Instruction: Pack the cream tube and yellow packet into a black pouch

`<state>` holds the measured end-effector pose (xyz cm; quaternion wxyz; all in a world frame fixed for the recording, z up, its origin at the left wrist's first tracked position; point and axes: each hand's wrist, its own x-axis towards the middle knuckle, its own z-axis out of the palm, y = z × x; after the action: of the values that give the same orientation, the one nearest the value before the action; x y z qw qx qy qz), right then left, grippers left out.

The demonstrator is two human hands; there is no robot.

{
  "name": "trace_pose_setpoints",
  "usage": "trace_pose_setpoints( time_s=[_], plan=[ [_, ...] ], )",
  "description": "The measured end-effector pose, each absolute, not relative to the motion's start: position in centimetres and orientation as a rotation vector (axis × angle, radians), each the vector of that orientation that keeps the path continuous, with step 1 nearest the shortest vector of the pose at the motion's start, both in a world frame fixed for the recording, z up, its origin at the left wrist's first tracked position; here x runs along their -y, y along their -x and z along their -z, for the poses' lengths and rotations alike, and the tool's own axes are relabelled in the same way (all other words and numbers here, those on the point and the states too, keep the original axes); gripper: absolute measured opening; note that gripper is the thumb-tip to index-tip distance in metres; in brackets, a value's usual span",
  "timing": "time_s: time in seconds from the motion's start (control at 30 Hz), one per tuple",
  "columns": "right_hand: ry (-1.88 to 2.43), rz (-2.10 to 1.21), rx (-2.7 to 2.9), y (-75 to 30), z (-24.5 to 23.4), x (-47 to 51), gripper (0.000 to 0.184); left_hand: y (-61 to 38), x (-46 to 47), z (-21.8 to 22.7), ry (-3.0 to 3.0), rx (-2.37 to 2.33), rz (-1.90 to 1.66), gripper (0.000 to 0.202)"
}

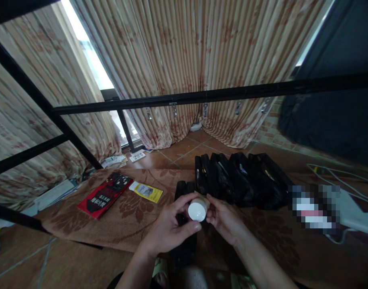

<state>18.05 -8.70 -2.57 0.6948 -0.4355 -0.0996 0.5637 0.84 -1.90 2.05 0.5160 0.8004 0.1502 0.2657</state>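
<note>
A small white round container (pixel 197 210), its flat end turned up toward me, is held between my two hands. My left hand (pixel 171 226) wraps its thumb and fingers around the left side. On the other side, the fingers of my right hand (pixel 224 216) are closed against its right edge. Most of the container's body is hidden behind the end and my fingers. Beneath my hands lies a black bag (pixel 185 249), partly covered by them. A row of several black pouches (pixel 228 178) stands just beyond, on the patterned cloth.
A red and black book (pixel 105 194) and a yellow and white tube (pixel 147 191) lie to the left on the brown cloth (pixel 126 224). A white cable (pixel 346 176) runs at the right. A black metal rail (pixel 171 102) with hooks crosses before the curtains (pixel 177 48).
</note>
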Motion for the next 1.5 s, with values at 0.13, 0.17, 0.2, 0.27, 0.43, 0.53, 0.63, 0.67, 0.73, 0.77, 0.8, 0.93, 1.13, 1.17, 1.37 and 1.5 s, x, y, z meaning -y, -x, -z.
trace_pose_setpoints(
  time_s=[0.13,0.17,0.2,0.27,0.43,0.53,0.63,0.67,0.73,0.77,0.8,0.93,1.13,1.17,1.37,1.5],
  plan=[
    [0.925,-1.251,0.220,-17.8,2.0,8.8,0.033,-0.7,2.0,-2.4,-1.876,-0.391,-0.634,0.053],
    [0.907,-1.247,0.230,-17.8,1.8,8.8,0.033,-0.7,2.0,-2.5,-1.857,-0.405,-0.636,0.051],
    [0.885,-1.243,0.249,-17.7,1.5,8.9,0.033,-0.6,1.9,-2.6,-1.833,-0.414,-0.639,0.048],
    [0.835,-1.216,0.312,-17.7,1.0,9.1,0.038,-0.4,1.7,-2.5,-1.778,-0.419,-0.651,0.044],
    [0.803,-1.010,0.414,-17.8,0.4,9.4,0.041,0.0,0.9,-2.0,-1.729,-0.454,-0.647,0.043],
    [0.841,-0.910,0.457,-18.0,0.6,9.4,0.026,-0.2,0.6,-1.7,-1.808,-0.497,-0.655,0.042],
    [0.882,-0.819,0.513,-18.0,0.7,9.3,0.022,-0.5,0.4,-1.4,-1.971,-0.582,-0.668,0.041],
    [0.903,-0.787,0.528,-17.9,0.7,9.3,0.023,-0.5,0.3,-1.3,-2.031,-0.617,-0.680,0.042],
    [0.953,-0.734,0.558,-17.7,0.7,9.3,0.026,-0.6,0.2,-1.1,-2.133,-0.670,-0.726,0.045],
    [0.979,-0.715,0.573,-17.6,0.6,9.4,0.029,-0.6,0.2,-1.0,-2.176,-0.676,-0.750,0.048],
    [1.000,-0.700,0.586,-17.5,0.6,9.4,0.032,-0.6,0.2,-0.9,-2.217,-0.671,-0.767,0.053],
    [1.028,-0.675,0.619,-17.4,0.4,9.4,0.032,-0.4,0.4,-0.9,-2.337,-0.630,-0.774,0.073],
    [1.005,-0.722,0.698,-17.6,0.6,9.3,0.025,-0.5,0.7,-1.7,-2.325,-0.668,-0.712,0.052],
    [1.005,-0.729,0.714,-17.6,0.7,9.3,0.024,-0.6,0.7,-1.7,-2.315,-0.673,-0.700,0.050],
    [1.001,-0.732,0.745,-17.7,1.1,9.4,0.022,-0.9,0.8,-1.8,-2.320,-0.664,-0.671,0.045],
    [0.990,-0.750,0.725,-17.7,0.7,9.4,0.024,-1.1,1.0,-2.0,-2.352,-0.641,-0.658,0.044]
  ],
)
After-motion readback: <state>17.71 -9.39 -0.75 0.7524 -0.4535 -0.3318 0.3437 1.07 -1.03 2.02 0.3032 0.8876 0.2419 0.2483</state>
